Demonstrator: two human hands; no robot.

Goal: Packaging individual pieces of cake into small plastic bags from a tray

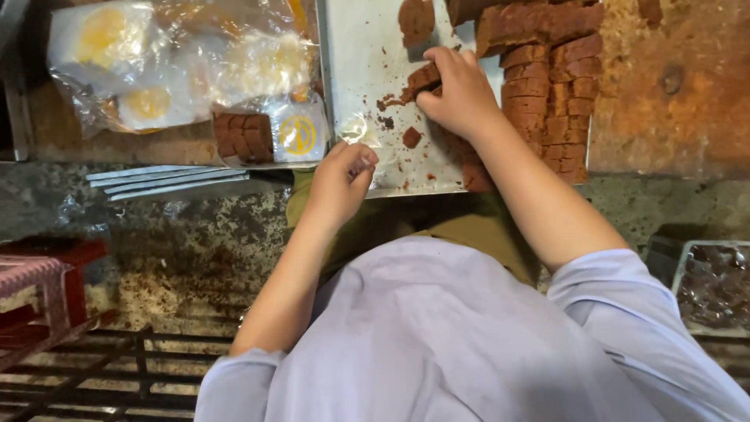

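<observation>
The right hand (461, 94) rests on the metal tray (363, 55) with its fingers (445, 56) clamped on a brown block (423, 76), which sits on the tray surface just left of the hand. The left hand (341, 181) hovers at the near edge of the tray; its fingers (361, 160) are pinched together on a thin clear plastic wrapper (353, 129) that lies over the tray's front left corner.

To the right of the held block, stacked rows of brown blocks (551, 86) fill the right part of the tray, in columns running from the far edge towards the near edge. Loose crumbs (411, 137) and small fragments lie on the bare metal between the two hands. One rounded brown piece (416, 19) lies at the far end of the tray.

Left of the tray, a pile of clear plastic bags (180, 66) with yellow round markings rests on the worktop (672, 94). A wrapped pack of brown blocks (244, 137) lies at the pile's near edge, just beside the tray. In front of the pile, flat metal strips (168, 181) lie side by side. A red stool (43, 289) stands at the lower left, and a tray covered in plastic film (715, 285) sits at the lower right.
</observation>
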